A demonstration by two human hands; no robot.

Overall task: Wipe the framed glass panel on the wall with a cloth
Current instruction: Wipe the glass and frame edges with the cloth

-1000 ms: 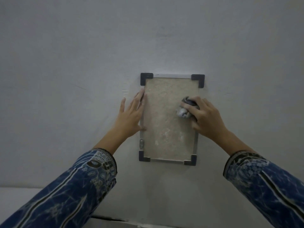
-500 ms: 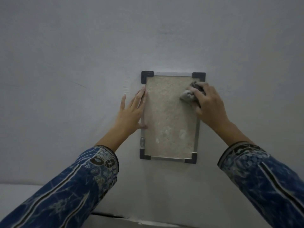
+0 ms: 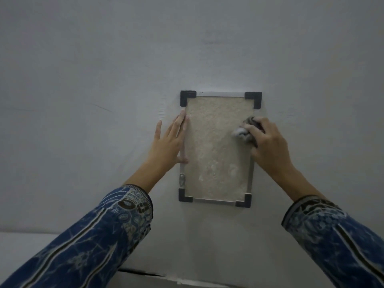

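Beige glass (image 3: 216, 150) looks smeared; your right hand (image 3: 268, 146) clamps the cloth (image 3: 241, 133) at three o'clock, left hand (image 3: 166, 146) flat, fingers straight, at nine.

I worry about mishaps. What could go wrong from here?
The right hand presses the bunched cloth near the right edge of the glass panel; it may slip onto the wall. The left hand steadies only the left frame edge, so hard rubbing could shift the panel. Pale smears lower down may get missed.
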